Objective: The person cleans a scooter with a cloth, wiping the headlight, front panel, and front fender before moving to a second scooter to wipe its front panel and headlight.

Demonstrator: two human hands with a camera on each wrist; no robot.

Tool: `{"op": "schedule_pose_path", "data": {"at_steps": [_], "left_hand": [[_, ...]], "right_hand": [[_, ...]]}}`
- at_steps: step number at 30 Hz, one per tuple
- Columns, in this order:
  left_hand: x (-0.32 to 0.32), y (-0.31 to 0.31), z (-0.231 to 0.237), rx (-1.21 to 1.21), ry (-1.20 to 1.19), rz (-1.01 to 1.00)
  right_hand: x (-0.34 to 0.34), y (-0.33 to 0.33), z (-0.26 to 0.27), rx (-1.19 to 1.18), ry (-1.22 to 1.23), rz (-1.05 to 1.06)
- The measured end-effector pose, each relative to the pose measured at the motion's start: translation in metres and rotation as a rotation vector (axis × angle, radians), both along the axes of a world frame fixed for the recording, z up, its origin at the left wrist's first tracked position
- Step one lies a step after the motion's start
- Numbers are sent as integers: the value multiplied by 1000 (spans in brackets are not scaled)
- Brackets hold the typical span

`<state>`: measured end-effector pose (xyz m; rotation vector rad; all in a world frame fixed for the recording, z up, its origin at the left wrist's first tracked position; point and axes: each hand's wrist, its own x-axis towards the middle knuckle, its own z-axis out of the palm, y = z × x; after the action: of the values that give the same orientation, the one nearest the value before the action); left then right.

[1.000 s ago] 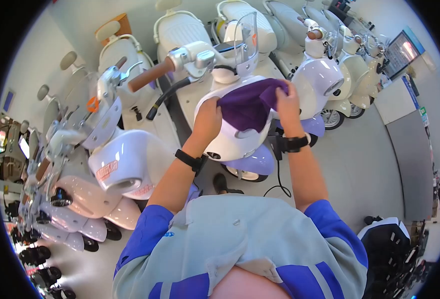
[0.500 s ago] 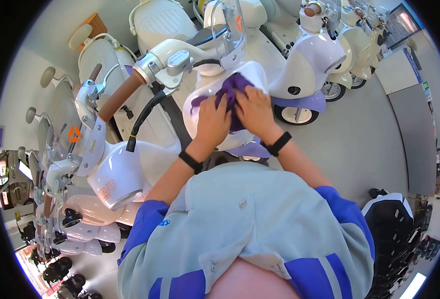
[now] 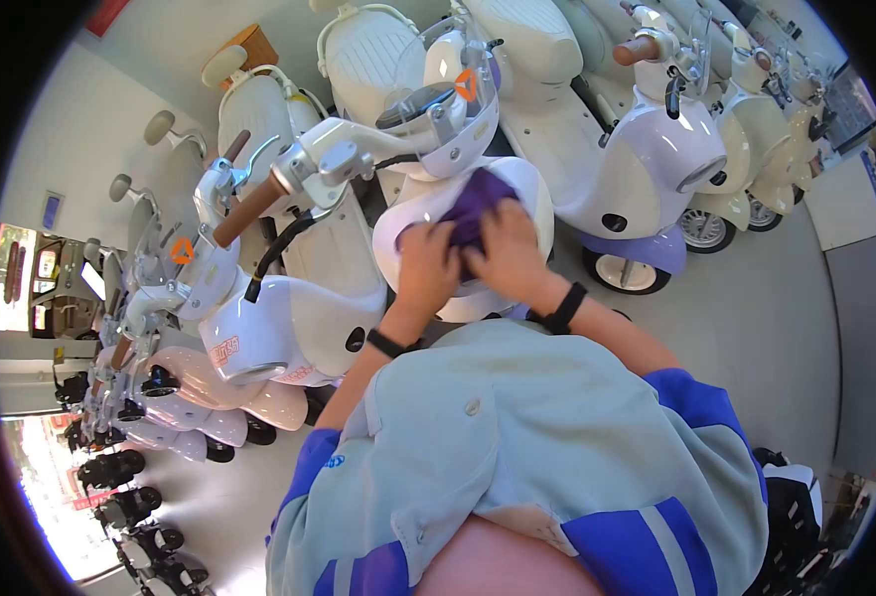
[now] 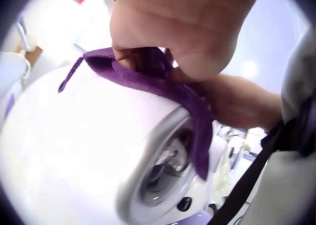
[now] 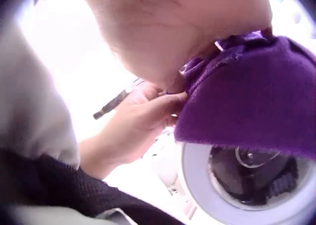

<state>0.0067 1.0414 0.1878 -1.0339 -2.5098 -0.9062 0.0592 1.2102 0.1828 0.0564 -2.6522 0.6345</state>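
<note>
A purple cloth (image 3: pixel 478 202) lies bunched on the front of a white scooter (image 3: pixel 534 189), just below its windshield. Both hands are on the cloth, side by side: the left hand (image 3: pixel 428 266) at its left part, the right hand (image 3: pixel 509 250) at its right part. In the left wrist view, fingers grip the folded cloth (image 4: pixel 143 81) above the round headlight (image 4: pixel 165 170). Seen from the right wrist, the right hand (image 5: pixel 182 27) grips the cloth (image 5: pixel 247 96), which hangs over the headlight's (image 5: pixel 247 178) upper edge.
Brown-gripped handlebars (image 3: pixel 249 211) reach out at the upper left of the hands, with a dangling black cable (image 3: pixel 277 256). Another white scooter (image 3: pixel 279 328) stands close on the left, and a lilac-white one (image 3: pixel 657 149) on the right. A grey counter (image 3: pixel 865 288) is at far right.
The cloth, earlier held spread between two separated hands, is now bunched under them against the scooter front. The hands have come together, and the head view has shifted.
</note>
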Motion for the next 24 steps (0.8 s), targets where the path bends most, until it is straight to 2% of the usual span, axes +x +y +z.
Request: {"op": "schedule_pose_path", "data": {"at_steps": [1, 3, 4, 7, 10, 13, 15, 18, 21, 22, 24], "left_hand": [[1, -10, -5, 18, -31, 106], [-3, -25, -12, 32, -62, 210], [-4, -25, -14, 40, -75, 265], [-6, -5, -2, -33, -42, 252], [0, 50, 25, -92, 59, 130], [13, 101, 30, -193, 49, -48], [21, 122, 12, -281, 15, -159], [26, 133, 0, -400, 107, -154], [22, 125, 4, -341, 76, -127], [19, 117, 6, -299, 73, -108], [12, 95, 15, -207, 55, -55]], "right_hand": [[0, -8, 1, 114, 16, 132], [-12, -8, 8, 157, 91, 380], [-18, -5, 8, 127, 90, 385], [-34, 11, 6, 22, 109, 357], [-36, 45, -14, -122, 145, 258], [-42, 95, -81, 15, -33, 199], [-34, 116, -94, -329, -82, 18], [-40, 132, -108, -499, -195, -121], [-40, 113, -101, -538, -72, -155], [-41, 108, -93, -391, -2, 2], [-43, 84, -77, -326, 66, 136]]}}
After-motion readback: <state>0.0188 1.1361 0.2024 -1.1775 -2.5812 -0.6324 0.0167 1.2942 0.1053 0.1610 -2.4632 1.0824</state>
